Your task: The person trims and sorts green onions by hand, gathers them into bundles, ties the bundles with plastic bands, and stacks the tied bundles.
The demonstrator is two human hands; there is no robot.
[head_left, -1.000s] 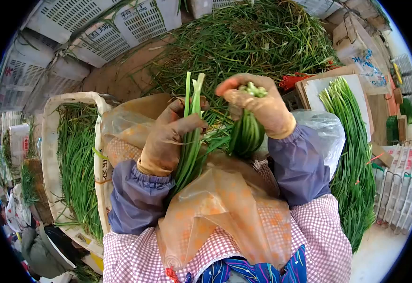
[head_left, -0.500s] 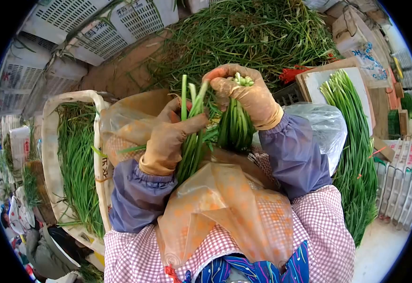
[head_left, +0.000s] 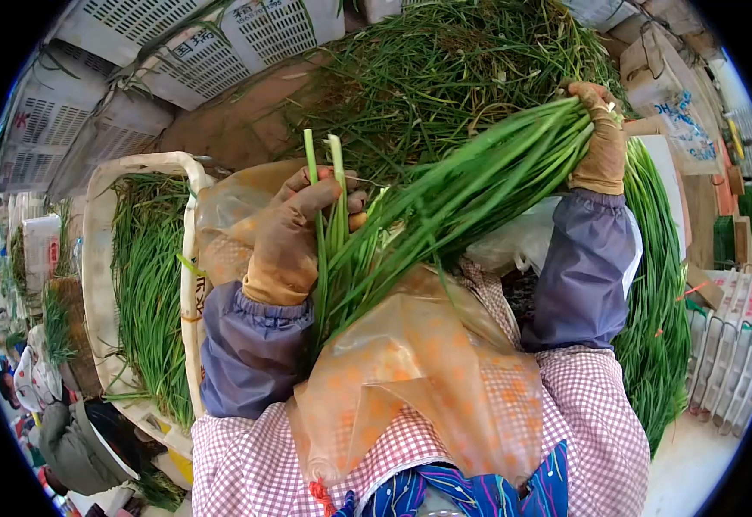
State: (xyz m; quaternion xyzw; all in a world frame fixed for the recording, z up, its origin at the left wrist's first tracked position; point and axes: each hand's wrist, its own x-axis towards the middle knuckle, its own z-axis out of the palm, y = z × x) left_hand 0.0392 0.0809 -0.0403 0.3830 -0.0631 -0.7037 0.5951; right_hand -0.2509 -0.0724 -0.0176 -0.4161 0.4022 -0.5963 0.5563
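My right hand (head_left: 602, 142), in a tan glove, is raised at the upper right and closed round the pale stem ends of a bunch of Chinese chives (head_left: 497, 177). The leaves hang slanting down to the left across my lap. My left hand (head_left: 290, 233), gloved too, pinches a few loose chive stalks (head_left: 335, 226), white ends up, beside the bunch's leaf tips. Some leaves of the two lots overlap, and I cannot tell them apart there. A translucent plastic apron (head_left: 419, 362) lies beneath both hands.
A white basket (head_left: 193, 284) of chives stands at my left. More long chives (head_left: 656, 327) lie on a board at my right. Ahead is a large heap of loose green leaves (head_left: 471, 77). White slatted crates (head_left: 212, 60) line the far left. A person (head_left: 83, 448) sits at lower left.
My right hand has swung up and to the right with the bunch, which now stretches out slantwise instead of hanging down. My left hand has shifted slightly left, still holding its stalks.
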